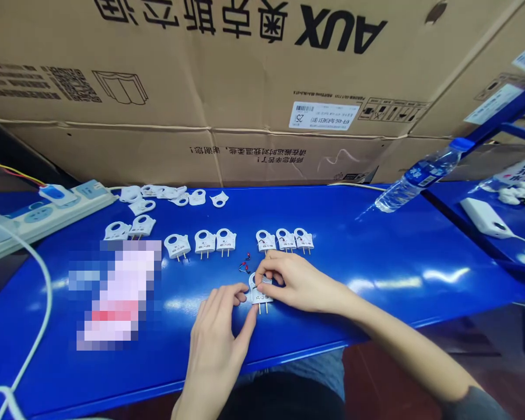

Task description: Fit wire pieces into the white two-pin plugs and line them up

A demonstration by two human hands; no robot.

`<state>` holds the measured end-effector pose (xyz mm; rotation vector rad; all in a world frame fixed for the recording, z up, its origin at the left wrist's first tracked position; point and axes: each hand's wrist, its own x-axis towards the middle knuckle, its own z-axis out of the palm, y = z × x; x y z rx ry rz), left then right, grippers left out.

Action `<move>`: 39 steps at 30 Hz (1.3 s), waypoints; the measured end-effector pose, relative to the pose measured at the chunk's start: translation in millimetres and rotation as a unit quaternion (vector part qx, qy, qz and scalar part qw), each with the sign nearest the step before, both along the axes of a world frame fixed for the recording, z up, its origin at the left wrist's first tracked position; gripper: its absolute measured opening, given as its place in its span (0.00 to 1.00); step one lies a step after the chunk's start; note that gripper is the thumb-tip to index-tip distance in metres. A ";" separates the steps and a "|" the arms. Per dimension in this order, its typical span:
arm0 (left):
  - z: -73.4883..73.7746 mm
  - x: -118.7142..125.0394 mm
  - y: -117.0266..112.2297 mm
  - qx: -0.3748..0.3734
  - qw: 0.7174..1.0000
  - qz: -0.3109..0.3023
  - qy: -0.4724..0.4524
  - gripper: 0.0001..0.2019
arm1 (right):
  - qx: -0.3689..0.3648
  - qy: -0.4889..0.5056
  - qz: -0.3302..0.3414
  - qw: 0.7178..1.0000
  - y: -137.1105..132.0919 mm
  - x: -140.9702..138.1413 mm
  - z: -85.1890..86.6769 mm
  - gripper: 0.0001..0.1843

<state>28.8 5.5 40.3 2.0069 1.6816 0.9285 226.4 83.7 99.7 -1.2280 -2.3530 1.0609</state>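
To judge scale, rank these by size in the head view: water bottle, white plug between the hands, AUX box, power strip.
1. AUX box
2. Power strip, partly cut off
3. Water bottle
4. White plug

the right hand [298,284] hides part of the white plug [261,298].

Blue tabletop [376,251] with white plugs [226,243], power strip [26,224], bottle [420,175].

Ahead of you stands a large brown cardboard carton [254,154] with upside-down black lettering. To your left lie a long white plastic power strip [85,195] and a curving white cable [48,286]; to your right, a clear, blue-capped plastic bottle [413,178].
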 end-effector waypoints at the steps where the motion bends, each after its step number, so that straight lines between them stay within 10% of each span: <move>1: 0.1 0.0 0.1 0.001 1.000 -0.001 0.000 0.08 | -0.005 0.001 0.001 1.000 -0.1 -0.5 -1.0 0.03; 39: -0.4 -0.2 -0.3 -0.008 1.000 -0.014 0.017 0.09 | -0.029 -0.006 -0.017 0.999 -3.3 0.2 -5.2 0.06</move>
